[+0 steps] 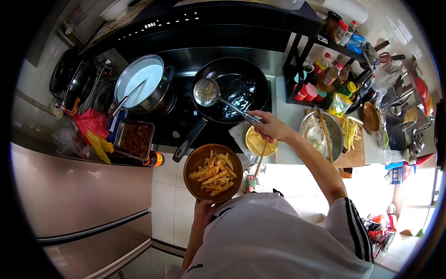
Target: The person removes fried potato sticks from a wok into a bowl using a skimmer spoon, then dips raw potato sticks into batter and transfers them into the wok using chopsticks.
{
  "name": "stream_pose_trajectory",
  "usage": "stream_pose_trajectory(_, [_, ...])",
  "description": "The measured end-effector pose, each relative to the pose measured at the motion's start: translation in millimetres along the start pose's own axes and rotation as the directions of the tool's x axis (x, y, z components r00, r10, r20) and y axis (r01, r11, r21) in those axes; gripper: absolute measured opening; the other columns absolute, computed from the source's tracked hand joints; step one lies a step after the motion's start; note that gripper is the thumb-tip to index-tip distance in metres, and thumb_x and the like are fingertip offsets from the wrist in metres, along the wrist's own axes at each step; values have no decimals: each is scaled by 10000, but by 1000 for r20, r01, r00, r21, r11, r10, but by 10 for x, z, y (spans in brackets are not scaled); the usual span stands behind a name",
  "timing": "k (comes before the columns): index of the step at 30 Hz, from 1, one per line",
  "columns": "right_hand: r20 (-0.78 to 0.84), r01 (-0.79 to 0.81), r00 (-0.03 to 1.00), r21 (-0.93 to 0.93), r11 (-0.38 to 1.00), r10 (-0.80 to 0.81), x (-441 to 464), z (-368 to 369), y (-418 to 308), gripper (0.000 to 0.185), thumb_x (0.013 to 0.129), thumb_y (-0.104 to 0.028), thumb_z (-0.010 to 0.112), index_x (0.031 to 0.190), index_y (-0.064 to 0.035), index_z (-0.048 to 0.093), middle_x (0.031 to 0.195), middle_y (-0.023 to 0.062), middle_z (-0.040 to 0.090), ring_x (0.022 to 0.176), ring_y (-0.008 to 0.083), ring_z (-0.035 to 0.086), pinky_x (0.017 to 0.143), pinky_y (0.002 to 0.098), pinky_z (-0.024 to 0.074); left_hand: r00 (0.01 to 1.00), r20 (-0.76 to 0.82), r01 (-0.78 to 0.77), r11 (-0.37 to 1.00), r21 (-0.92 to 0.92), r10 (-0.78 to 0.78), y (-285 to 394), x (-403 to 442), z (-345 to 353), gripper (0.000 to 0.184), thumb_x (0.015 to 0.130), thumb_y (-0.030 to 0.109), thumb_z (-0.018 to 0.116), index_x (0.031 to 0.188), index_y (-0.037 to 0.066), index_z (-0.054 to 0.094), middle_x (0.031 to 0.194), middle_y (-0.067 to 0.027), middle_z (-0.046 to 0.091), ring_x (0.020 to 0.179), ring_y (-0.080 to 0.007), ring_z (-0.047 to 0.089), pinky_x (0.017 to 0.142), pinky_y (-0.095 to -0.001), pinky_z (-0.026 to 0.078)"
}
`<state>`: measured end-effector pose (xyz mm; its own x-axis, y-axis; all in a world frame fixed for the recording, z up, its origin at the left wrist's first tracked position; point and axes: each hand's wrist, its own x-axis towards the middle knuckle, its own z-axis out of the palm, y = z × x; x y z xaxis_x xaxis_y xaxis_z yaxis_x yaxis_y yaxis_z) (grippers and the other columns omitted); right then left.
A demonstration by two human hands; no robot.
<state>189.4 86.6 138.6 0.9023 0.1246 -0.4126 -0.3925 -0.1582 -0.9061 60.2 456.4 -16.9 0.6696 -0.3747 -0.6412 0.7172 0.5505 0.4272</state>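
Observation:
My right hand (265,126) is closed round the handle of a slotted skimmer (206,92), whose round head hangs over the left part of a black wok (251,90) with shiny oil in it. A wooden chopstick slants down just below that hand, and whether the fingers hold it too I cannot tell. My left hand (204,211) grips the lower rim of a brown bowl (189,179), in front of the stove. Golden fried strips (214,173) fill its middle. Near my right hand, a yellow bowl (254,145) holds pale strips.
A pot (139,81) with white contents stands left of the wok, a metal tray (134,138) of brown food below it. To the right are a steel bowl (338,132) with chopsticks across it, a cutting board (355,156) with pale strips, and a bottle rack (290,69).

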Motion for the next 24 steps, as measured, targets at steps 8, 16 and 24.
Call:
stream_pose_trajectory(8, [-9, 48, 999, -125, 991, -50, -186, -78, 31, 484, 896, -88, 481, 1364, -41, 367, 626, 54, 522, 380, 84, 451, 363, 228, 391, 1000, 12, 20, 999, 51, -21, -11, -64, 97, 580, 724, -6, 535, 1286, 8, 393, 1292, -117, 480, 1206, -275, 447, 1040, -530, 339])
stream_pose_trajectory(16, [21, 126, 992, -234, 964, -124, -213, -238, 129, 488, 885, -78, 477, 1363, -65, 382, 656, 66, 547, 397, 86, 480, 373, 222, 425, 1000, 12, 27, 999, -25, -27, -96, -39, 8, 653, 709, -70, 506, 1312, 88, 312, 1318, -130, 423, 1200, -315, 449, 993, -589, 379])
stream_pose_trajectory(24, [70, 75, 995, -107, 991, -68, -180, -397, 187, 491, 890, -91, 484, 1368, -60, 373, 601, 37, 498, 385, 80, 455, 367, 215, 399, 1000, 2, 9, 1000, -2, -9, -201, -78, 76, 646, 715, -61, 495, 1320, 89, 327, 1317, -125, 432, 1202, -305, 450, 1002, -588, 367])
